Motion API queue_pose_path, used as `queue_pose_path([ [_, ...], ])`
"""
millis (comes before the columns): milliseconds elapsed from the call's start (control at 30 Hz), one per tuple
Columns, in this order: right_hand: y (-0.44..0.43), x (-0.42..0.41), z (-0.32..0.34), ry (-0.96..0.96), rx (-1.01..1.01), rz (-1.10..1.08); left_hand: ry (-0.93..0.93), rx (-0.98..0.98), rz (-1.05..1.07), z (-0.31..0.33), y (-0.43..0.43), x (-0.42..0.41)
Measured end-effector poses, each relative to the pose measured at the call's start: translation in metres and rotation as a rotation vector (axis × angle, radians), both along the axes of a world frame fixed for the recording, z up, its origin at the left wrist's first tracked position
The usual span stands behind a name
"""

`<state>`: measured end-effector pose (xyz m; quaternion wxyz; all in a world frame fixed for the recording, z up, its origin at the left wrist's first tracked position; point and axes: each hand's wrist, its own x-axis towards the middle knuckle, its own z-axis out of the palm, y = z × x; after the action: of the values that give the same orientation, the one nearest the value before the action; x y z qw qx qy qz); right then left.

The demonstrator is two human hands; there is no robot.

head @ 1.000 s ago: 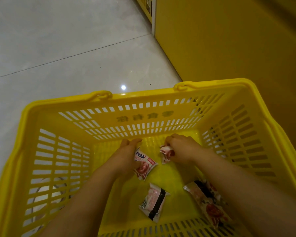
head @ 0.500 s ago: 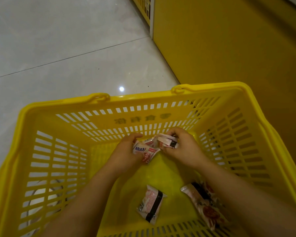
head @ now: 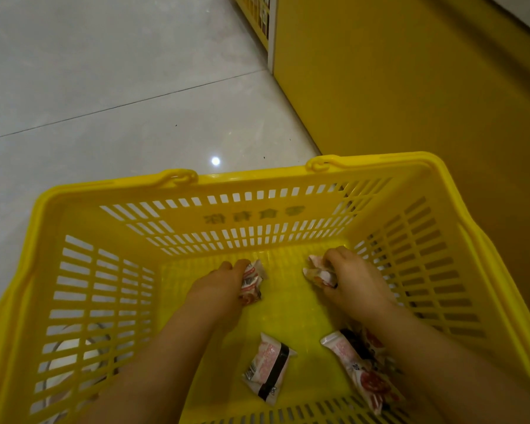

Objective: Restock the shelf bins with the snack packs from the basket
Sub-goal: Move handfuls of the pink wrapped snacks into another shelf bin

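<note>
Yellow basket (head: pixel 196 191) walls surround both my arms: my left hand (head: pixel 218 289) grips one snack pack (head: pixel 252 278), my right hand (head: pixel 354 284) clutches another (head: pixel 317 272), gathering for the bins; two lie loose behind.

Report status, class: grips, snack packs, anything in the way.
Left grip holds snack packs; right grip holds a crumpled pack. Black-banded pack and other packs loose on basket floor. Nothing seen blocking the lift.

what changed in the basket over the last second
The left hand and right hand, together half a second ago, have moved apart. Each still grips its load: the left-hand packs, the right-hand packs. The black-banded pack, the forearm-side packs and the basket stayed put.
</note>
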<state>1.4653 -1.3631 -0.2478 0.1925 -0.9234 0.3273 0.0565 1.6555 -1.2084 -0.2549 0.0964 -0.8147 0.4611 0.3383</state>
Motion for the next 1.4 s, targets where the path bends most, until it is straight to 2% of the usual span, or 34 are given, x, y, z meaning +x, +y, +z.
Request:
queue_pose_path([
  [100, 0.0, 0.007, 0.0, -0.214, 0.151, -0.146, 0.119, -0.16, 0.174, -0.003, 0.006, 0.001],
  [200, 0.01, 0.02, -0.004, -0.256, 0.22, -0.066, 0.082, -0.243, 0.197, -0.005, 0.005, -0.001],
  [367, 0.021, 0.023, -0.009, -0.159, 0.019, 0.016, -0.033, -0.246, 0.178, -0.011, 0.005, -0.012],
  [467, 0.019, 0.01, -0.01, -0.191, -0.158, 0.077, -0.079, -0.285, 0.178, -0.016, 0.008, -0.018],
  [533, 0.017, 0.001, -0.011, -0.201, -0.184, 0.043, -0.078, -0.3, 0.189, -0.018, 0.008, -0.021],
  [633, 0.02, 0.0, -0.011, -0.077, -0.143, -0.021, -0.077, -0.3, 0.186, -0.018, 0.006, -0.024],
  [800, 0.015, 0.022, -0.019, 0.223, -0.075, 0.037, -0.054, -0.275, 0.193, -0.018, 0.003, -0.025],
  [900, 0.006, 0.033, -0.002, 0.122, 0.382, -0.19, 0.065, -0.28, 0.299, -0.012, -0.002, -0.025],
  [967, 0.003, 0.032, 0.019, 0.068, 0.55, -0.268, 0.217, -0.362, 0.423, -0.001, -0.008, -0.027],
  [1067, 0.008, 0.024, 0.063, -0.065, 0.503, -0.302, 0.404, -0.558, 0.558, 0.027, -0.025, -0.037],
  [1267, 0.03, -0.001, 0.174, -0.393, 0.225, -0.432, 0.637, -0.948, 0.797, 0.126, -0.056, -0.081],
  [1400, 0.051, -0.025, 0.254, -0.579, 0.186, -0.464, 0.756, -1.2, 0.77, 0.219, -0.059, -0.12],
])
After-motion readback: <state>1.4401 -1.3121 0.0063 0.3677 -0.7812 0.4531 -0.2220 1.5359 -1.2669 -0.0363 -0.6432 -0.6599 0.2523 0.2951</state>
